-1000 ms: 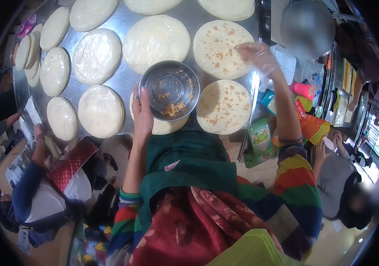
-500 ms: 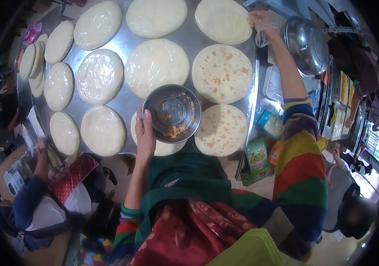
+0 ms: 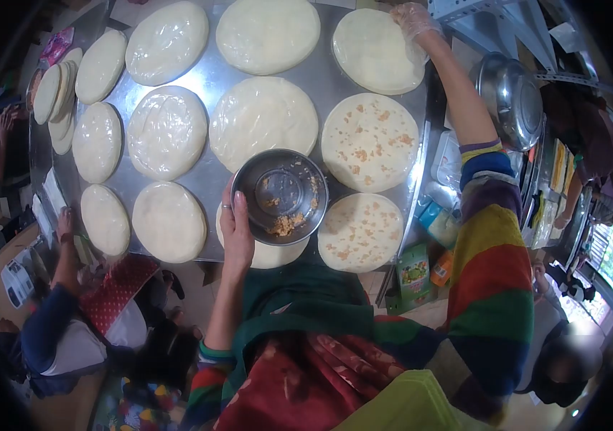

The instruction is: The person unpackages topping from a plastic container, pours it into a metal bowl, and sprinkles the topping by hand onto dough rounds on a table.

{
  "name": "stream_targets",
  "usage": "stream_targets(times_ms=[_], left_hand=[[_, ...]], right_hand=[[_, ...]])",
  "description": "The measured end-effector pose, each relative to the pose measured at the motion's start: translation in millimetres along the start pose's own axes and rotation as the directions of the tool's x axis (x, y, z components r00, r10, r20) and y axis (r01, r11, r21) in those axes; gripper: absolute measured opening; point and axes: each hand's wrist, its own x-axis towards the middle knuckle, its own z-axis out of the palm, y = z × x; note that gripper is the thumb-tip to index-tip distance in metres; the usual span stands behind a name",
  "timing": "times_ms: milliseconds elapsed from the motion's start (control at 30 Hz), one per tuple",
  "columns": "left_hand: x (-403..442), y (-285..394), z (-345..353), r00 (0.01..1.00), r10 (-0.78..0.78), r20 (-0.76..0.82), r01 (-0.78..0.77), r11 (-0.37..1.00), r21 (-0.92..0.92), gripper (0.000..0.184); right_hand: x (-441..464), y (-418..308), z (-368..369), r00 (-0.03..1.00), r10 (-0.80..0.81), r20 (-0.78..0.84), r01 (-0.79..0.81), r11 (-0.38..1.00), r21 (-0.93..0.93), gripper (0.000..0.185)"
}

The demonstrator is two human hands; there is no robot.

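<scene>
My left hand (image 3: 237,228) grips the rim of a steel bowl (image 3: 278,188), thumb on its edge, with some brown crumbs (image 3: 286,224) inside. The bowl hangs over a plain dough round (image 3: 272,256), hiding part of it. At the top right, my right hand (image 3: 414,20), in a clear plastic glove, pinches the edge of clear film on a pale dough round (image 3: 377,54). Nearer me, a crumb-dotted round (image 3: 368,144) and another crumb-dotted round (image 3: 361,231) lie uncovered on the metal table (image 3: 209,65).
Several film-covered rounds (image 3: 166,133) fill the table's left and middle. A stack of thin rounds (image 3: 52,93) is at far left. To the right are a large steel bowl (image 3: 511,100), a plastic tub (image 3: 448,161) and a green box (image 3: 414,276). Co-workers are on both sides.
My right hand has gone from the crumb-dotted round to the far film-covered one and taken hold of its film. My left hand keeps the bowl. The view has shifted, so the table appears lower.
</scene>
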Motion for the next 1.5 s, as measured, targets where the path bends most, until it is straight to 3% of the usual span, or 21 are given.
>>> stream_targets(times_ms=[33, 133, 233, 333, 400, 433, 533, 600, 667, 700, 767, 833, 967, 1000, 1100, 1133, 1200, 1333, 1400, 1467, 1500], left_hand=[[1, 1, 0, 1.000, -0.005, -0.003, 0.005, 1.000, 0.004, 0.043], [2, 7, 2, 1.000, -0.018, -0.016, 0.019, 1.000, 0.018, 0.043], [5, 7, 3, 1.000, -0.005, 0.002, 0.005, 1.000, 0.030, 0.047], [6, 11, 7, 1.000, 0.031, 0.005, -0.031, 0.999, 0.029, 0.046], [7, 10, 9, 1.000, 0.031, 0.003, -0.031, 0.999, 0.023, 0.046], [7, 9, 9, 0.999, 0.032, 0.003, -0.032, 0.999, 0.020, 0.045], [9, 13, 11, 0.998, 0.053, 0.028, -0.054, 0.998, 0.021, 0.045], [10, 13, 11, 0.998, 0.046, 0.038, -0.048, 0.998, 0.035, 0.044], [12, 14, 11, 0.998, 0.048, 0.039, -0.050, 0.998, 0.042, 0.044], [12, 15, 13, 0.998, 0.051, 0.034, -0.052, 0.998, 0.040, 0.044], [13, 19, 15, 0.998, 0.054, 0.032, -0.055, 0.998, 0.017, 0.044], [17, 24, 17, 0.997, 0.066, 0.042, -0.065, 0.998, -0.027, 0.045], [25, 32, 20, 0.992, 0.123, 0.038, -0.121, 0.991, -0.050, 0.045], [26, 34, 23, 0.991, 0.127, 0.027, -0.126, 0.991, -0.055, 0.045], [31, 37, 28, 0.988, 0.145, 0.048, -0.143, 0.988, -0.055, 0.045], [33, 35, 30, 0.985, 0.161, 0.056, -0.157, 0.986, -0.061, 0.045], [37, 34, 35, 0.980, 0.191, 0.059, -0.188, 0.981, -0.047, 0.044], [37, 39, 50, 0.973, 0.212, 0.093, -0.212, 0.977, -0.011, 0.043], [37, 38, 60, 0.958, 0.268, 0.102, -0.272, 0.962, 0.027, 0.042], [38, 40, 65, 0.954, 0.276, 0.116, -0.286, 0.955, 0.078, 0.042], [39, 41, 66, 0.959, 0.255, 0.121, -0.268, 0.957, 0.111, 0.042]], right_hand=[[2, -7, -1, 0.998, 0.013, 0.055, -0.010, 0.999, -0.050, 0.022], [14, -6, 19, 0.970, -0.240, -0.035, 0.235, 0.967, -0.097, 0.022], [-1, -18, 30, 0.923, -0.334, -0.192, 0.314, 0.941, -0.129, 0.025], [26, 19, 89, 0.698, -0.651, -0.298, 0.526, 0.748, -0.404, 0.028], [-8, -18, 66, 0.906, -0.338, -0.256, 0.350, 0.937, 0.001, 0.028], [-28, -38, 52, 0.968, -0.175, -0.178, 0.209, 0.958, 0.198, 0.029], [-46, -51, 44, 0.951, -0.291, -0.102, 0.307, 0.927, 0.215, 0.030], [-26, -40, 62, 0.823, -0.553, -0.131, 0.545, 0.833, -0.094, 0.024], [-20, -28, 66, 0.753, -0.655, -0.068, 0.650, 0.755, -0.083, 0.020], [-21, -23, 60, 0.763, -0.646, -0.019, 0.645, 0.760, 0.084, 0.019], [-46, -30, 58, 0.768, -0.637, -0.072, 0.637, 0.748, 0.186, 0.017], [-70, -35, 67, 0.731, -0.619, -0.289, 0.657, 0.752, 0.052, 0.014], [-75, -32, 48, 0.874, -0.482, 0.061, 0.486, 0.864, -0.130, 0.023], [-75, -17, 50, 0.805, -0.592, -0.047, 0.587, 0.805, -0.092, 0.027], [-116, -36, 3, 0.843, -0.537, -0.025, 0.530, 0.824, 0.198, 0.027], [-147, -73, -27, 0.966, -0.229, 0.123, 0.166, 0.907, 0.386, 0.026], [-168, -71, -45, 0.860, -0.502, 0.096, 0.300, 0.648, 0.700, 0.025], [-242, -128, -58, 0.724, -0.630, 0.280, 0.193, 0.575, 0.795, 0.021], [-256, -131, -10, 0.631, -0.772, -0.067, 0.656, 0.486, 0.577, 0.029], [-282, -127, 35, 0.637, -0.760, -0.128, 0.762, 0.596, 0.253, 0.037], [-295, -128, 24, 0.550, -0.814, -0.186, 0.811, 0.467, 0.354, 0.034]])
